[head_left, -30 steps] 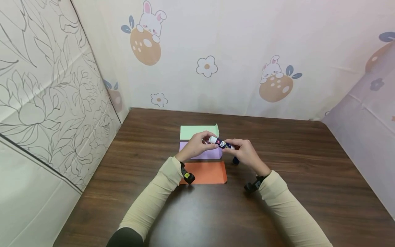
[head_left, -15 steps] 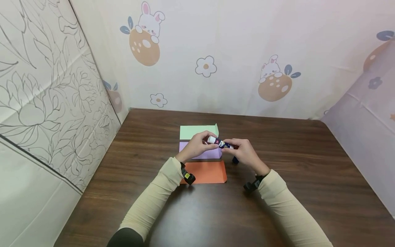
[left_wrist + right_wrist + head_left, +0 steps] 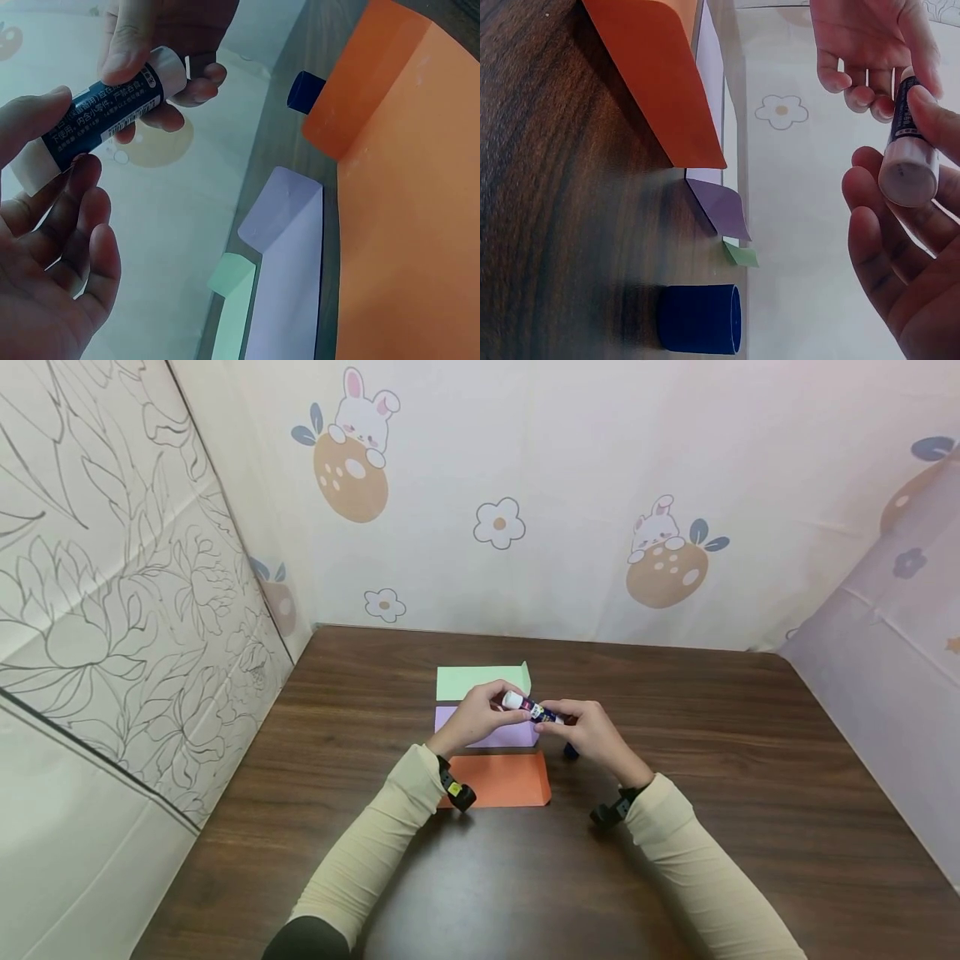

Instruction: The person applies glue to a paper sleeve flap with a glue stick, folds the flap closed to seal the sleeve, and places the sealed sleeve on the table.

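Both hands hold a dark blue glue stick (image 3: pixel 536 710) with white ends, in the air above the papers. In the head view my left hand (image 3: pixel 476 718) pinches its left end between thumb and fingers. At the other end, my right hand (image 3: pixel 592 731) pinches it the same way. Printed text and a barcode show on the barrel of the glue stick (image 3: pixel 105 112) in the left wrist view. Its dark blue cap (image 3: pixel 697 319) stands apart on the table, in the head view just below the right hand. Whether any glue protrudes cannot be told.
Three envelope-like papers lie in a column on the dark wooden table (image 3: pixel 360 718): green (image 3: pixel 472 681) at the back, purple (image 3: pixel 513 737) in the middle, orange (image 3: pixel 502 781) in front. Each has a flap raised at its right end. A patterned wall covering (image 3: pixel 570 527) stands behind.
The view has shifted slightly. Both hands keep their hold on the glue stick, which has moved a very little to the left; the papers and cap stay where they were.
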Tool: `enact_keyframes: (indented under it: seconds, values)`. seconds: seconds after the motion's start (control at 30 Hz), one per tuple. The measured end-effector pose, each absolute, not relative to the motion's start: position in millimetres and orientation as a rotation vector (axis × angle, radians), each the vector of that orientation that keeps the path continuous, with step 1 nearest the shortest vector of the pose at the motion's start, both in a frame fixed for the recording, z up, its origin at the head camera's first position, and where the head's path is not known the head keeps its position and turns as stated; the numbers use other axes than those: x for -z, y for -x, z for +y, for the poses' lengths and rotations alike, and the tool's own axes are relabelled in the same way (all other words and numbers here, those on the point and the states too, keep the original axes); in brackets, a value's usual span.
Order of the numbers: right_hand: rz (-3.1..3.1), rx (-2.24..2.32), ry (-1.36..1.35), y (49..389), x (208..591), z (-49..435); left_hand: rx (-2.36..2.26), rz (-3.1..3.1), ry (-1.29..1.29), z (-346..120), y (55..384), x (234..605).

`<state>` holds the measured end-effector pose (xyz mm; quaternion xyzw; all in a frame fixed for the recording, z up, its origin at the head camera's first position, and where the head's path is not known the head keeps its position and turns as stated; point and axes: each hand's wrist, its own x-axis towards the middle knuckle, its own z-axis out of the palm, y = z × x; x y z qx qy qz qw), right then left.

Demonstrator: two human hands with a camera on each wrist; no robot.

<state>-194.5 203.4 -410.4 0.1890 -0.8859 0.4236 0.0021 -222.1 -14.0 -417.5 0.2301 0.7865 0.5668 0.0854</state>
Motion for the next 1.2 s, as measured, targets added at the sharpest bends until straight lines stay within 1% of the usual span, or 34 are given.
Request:
enact_keyframes:
  seconds: [0.67, 1.2]
  values:
    - [-2.867, -1.334, -0.627, 196.7, 413.9, 207.0, -1.699, 2.334, -0.68, -17.7, 220.4, 422.3]
    - [-2.92, -1.351, -0.661, 197.5, 414.9, 211.1, -1.724, 2.322, -0.657, -19.0, 225.2, 422.5]
